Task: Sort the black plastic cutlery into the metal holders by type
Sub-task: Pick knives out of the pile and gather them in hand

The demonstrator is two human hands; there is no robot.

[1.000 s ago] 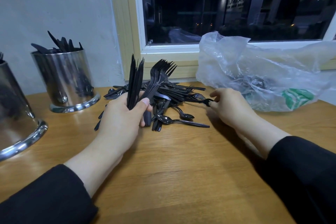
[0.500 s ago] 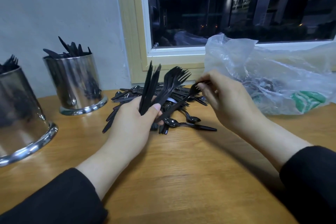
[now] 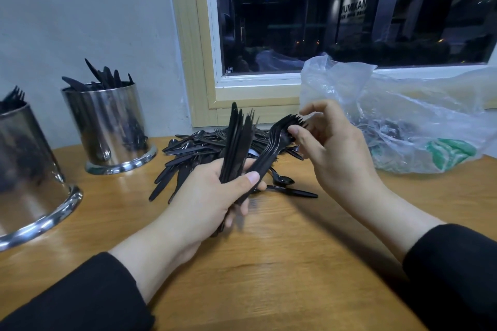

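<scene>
From the head camera, the person's left hand (image 3: 212, 196) is curled around a bundle of black cutlery, with the thumb pressed across the front: a group of knives (image 3: 236, 140) stands nearly upright in the fist, and a stack of forks (image 3: 279, 142) leans to the right from the same grip. The right hand (image 3: 336, 150) is raised beside it, and its thumb and fingers pinch the heads of these forks near the tines; the other fingers are loosely spread above. Behind the hands, on the wooden table (image 3: 295, 263), lies a loose pile of unsorted cutlery (image 3: 193, 150), and two spoons (image 3: 285, 185) lie a little apart at its near edge. At the left stand two metal holders: the far holder (image 3: 107, 126), near the wall, has knives standing in it, and the near holder (image 3: 27, 169), partly cut by the edge of the view, shows fork tines at its top. At the right, a crumpled clear plastic bag (image 3: 403, 121) lies on the table below the dark window (image 3: 349, 13), with some dark cutlery seen dimly inside. Both arms wear black sleeves (image 3: 80, 301).
</scene>
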